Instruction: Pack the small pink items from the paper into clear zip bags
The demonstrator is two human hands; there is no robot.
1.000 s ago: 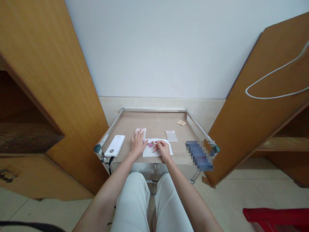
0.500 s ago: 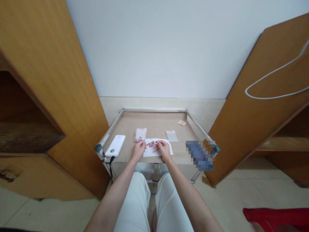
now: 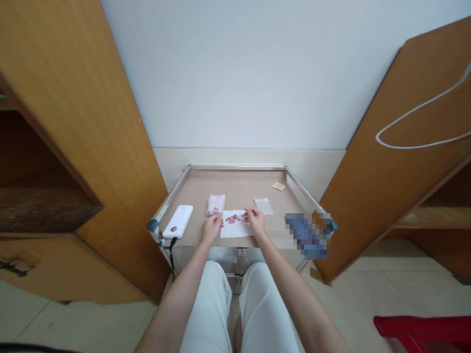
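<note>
A white sheet of tissue or cloth lies near the front edge of the table, with a cluster of small pink and brown pieces on it. My left hand is closed at the sheet's left edge; whatever its fingertips hold is too small to name. Over the right part of the sheet, my right hand has its fingertips drawn together, with small pink bits beside them. Just beyond my left hand is a clear plastic bag with pinkish pieces inside. Past the right hand lies a flat clear bag.
A white power bank with a black cable is at the table's left. At the right are a blurred bluish item and a small tan card. A metal rail edges the table; wooden cabinets flank it.
My right hand has moved slightly right, away from the pink and brown cluster, uncovering more of it. My left hand stays at the sheet's left edge. The whole view shifts slightly.
</note>
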